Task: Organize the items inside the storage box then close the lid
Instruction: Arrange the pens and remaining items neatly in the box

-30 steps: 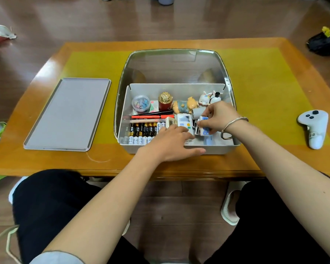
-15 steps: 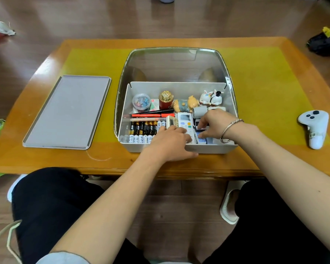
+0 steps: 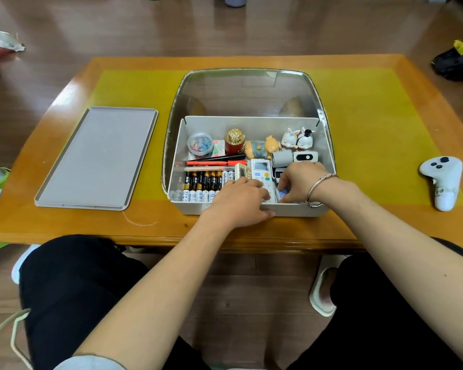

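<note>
We are sitting at a wooden worktop (image 3: 64, 225) with a yellow mat, and the storage box (image 3: 292, 209) is standing open in the middle of it, right at the near edge. Its flat grey lid (image 3: 96, 158) is lying apart on the worktop, to the left of the box.

Our left hand (image 3: 238, 201) is resting over the box's near wall, fingers reaching flat and loosely spread onto the white remote control (image 3: 261, 170) inside; it is gripping nothing that we can see. Our right hand (image 3: 300, 182), with a bangle at the wrist, is reaching down into the near right corner, its fingers curling around a small blue-and-white item (image 3: 282, 194), mostly hidden, so we cannot tell what it is.

Inside the box, a row of batteries (image 3: 203, 184) is lying along the near left side, with a red pen (image 3: 211, 163) and a black pen (image 3: 222, 157) just behind them. Along the back wall are sitting a round tub of clips (image 3: 199, 142), a gold-topped red jar (image 3: 234, 141) and small figurines (image 3: 297, 138).

A white game controller (image 3: 443, 180) is lying well to the right.
</note>
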Available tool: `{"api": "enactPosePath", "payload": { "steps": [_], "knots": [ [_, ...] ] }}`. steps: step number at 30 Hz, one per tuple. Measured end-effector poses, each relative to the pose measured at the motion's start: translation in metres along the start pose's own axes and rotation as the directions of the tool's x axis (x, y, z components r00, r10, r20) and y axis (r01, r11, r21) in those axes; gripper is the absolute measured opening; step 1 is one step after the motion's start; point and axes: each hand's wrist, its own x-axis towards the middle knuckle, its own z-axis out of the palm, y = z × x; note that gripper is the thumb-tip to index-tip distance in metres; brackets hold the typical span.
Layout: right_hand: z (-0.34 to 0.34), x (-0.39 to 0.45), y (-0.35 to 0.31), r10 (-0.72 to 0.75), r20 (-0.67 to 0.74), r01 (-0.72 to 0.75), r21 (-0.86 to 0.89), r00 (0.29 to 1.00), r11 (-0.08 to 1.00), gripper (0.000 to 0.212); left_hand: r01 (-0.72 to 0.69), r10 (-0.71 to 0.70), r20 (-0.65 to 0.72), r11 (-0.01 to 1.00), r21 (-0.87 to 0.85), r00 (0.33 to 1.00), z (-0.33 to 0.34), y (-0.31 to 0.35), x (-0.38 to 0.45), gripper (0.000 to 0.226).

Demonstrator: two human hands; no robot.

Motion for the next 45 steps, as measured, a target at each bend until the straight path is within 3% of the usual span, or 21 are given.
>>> {"api": "enactPosePath", "payload": {
  "steps": [9,13,16,22,32,39,45],
  "knots": [
    [-0.002,-0.003,0.004,-0.024,-0.016,0.025,0.101,1.000,0.995,0.027,0.027,-0.029,-0.014,0.996,-0.086,0.999,-0.002,-0.003,0.002,0.061],
    [-0.017,-0.003,0.023,0.013,-0.137,0.014,0.191,0.991,0.982,0.018,0.044,-0.042,0.024,0.994,-0.103,0.999,-0.003,-0.004,0.004,0.065],
    [-0.019,-0.002,0.033,0.055,-0.213,-0.032,0.109,0.976,0.994,0.013,0.046,-0.044,0.028,0.993,-0.104,0.999,-0.002,-0.004,0.004,0.066],
    [-0.013,0.002,0.028,0.027,-0.258,-0.068,-0.153,0.966,0.986,0.027,0.054,-0.051,0.032,0.993,-0.109,0.998,-0.004,-0.003,0.004,0.067],
    [-0.001,0.007,0.013,0.126,-0.157,-0.141,-0.088,0.980,0.986,0.049,0.066,-0.063,0.028,0.991,-0.118,0.998,-0.003,-0.003,0.005,0.068],
    [0.002,0.018,0.001,0.143,-0.189,-0.171,-0.144,0.971,0.975,0.046,0.073,-0.072,0.017,0.987,-0.142,0.997,-0.002,-0.004,0.004,0.066],
    [0.003,0.018,0.011,0.088,-0.288,-0.110,-0.061,0.954,0.992,0.042,0.079,-0.078,0.013,0.985,-0.150,0.997,-0.002,-0.003,0.003,0.066]
  ]
}}
